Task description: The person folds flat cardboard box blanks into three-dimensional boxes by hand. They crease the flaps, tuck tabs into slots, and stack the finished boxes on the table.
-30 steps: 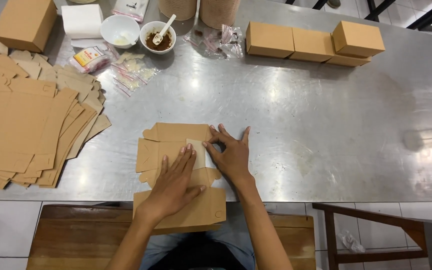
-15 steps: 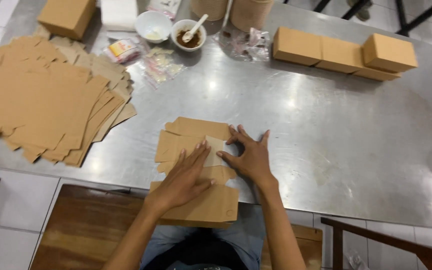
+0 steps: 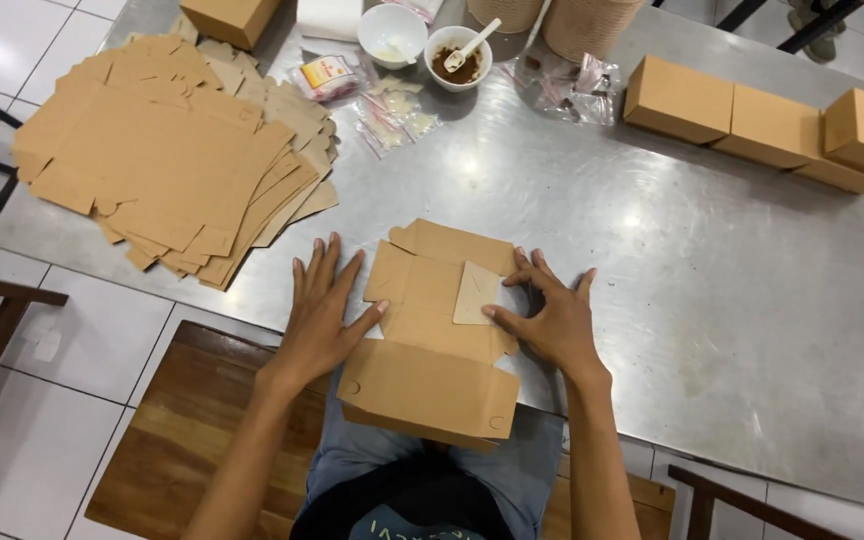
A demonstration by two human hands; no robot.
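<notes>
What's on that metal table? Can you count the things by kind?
Assembled brown boxes: 4
Bowls: 2
Flat box blank under the hands: 1
Pile of flat blanks: 1, sheets too overlapped to count
Woven containers: 2
Small clear packets: several, unclear
Total: 10 countable

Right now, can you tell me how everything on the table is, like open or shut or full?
Left hand: flat, open, pressing the box blank.
Right hand: spread, fingers on the flap.
Box blank: unfolded, one flap turned in.
Stack of blanks: flat, fanned out.
Row of boxes: folded, closed.
White bowl: nearly empty.
Brown bowl: holds brown stuff and a spoon.
</notes>
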